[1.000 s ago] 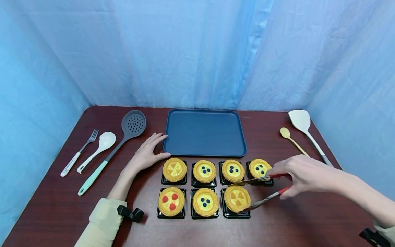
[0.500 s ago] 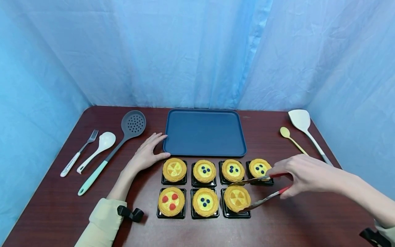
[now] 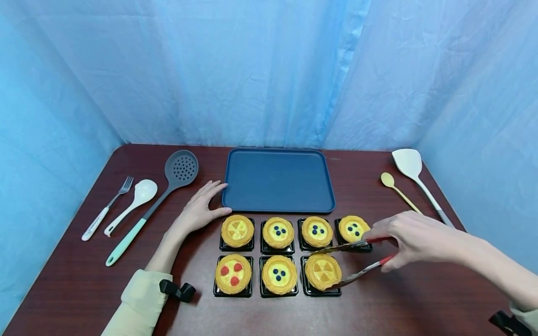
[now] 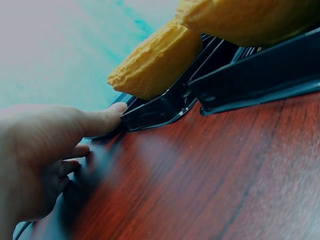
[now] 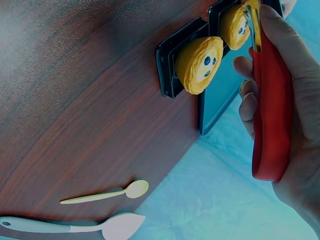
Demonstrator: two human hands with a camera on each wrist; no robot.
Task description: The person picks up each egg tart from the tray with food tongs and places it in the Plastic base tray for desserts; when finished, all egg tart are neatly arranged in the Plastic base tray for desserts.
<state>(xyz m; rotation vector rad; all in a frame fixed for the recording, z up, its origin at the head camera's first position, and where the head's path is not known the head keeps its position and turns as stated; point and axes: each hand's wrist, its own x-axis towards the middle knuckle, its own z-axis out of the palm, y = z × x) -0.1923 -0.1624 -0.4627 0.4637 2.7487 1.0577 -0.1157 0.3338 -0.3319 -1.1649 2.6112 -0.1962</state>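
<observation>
In the head view my right hand [image 3: 414, 240] grips red-handled tongs [image 3: 361, 275]. The tong arms are spread around an egg tart [image 3: 323, 271] with yellow wedge toppings, at the right of the near row in a black plastic tray. Whether the tips touch its crust I cannot tell. The right wrist view shows the red handle [image 5: 274, 110] in my palm. My left hand [image 3: 201, 210] rests with extended fingers at the left edge of the blue baking tray [image 3: 279, 182]. In the left wrist view, its thumb is beside a black tart tray [image 4: 160, 112].
Several more tarts stand in black trays, including a red-topped tart [image 3: 234, 274] and a blueberry tart [image 3: 279, 275]. At left lie a fork [image 3: 109, 207], a white ladle [image 3: 136, 198] and a slotted skimmer [image 3: 168, 191]. At right lie a yellow spoon [image 3: 392, 184] and white turner [image 3: 414, 170].
</observation>
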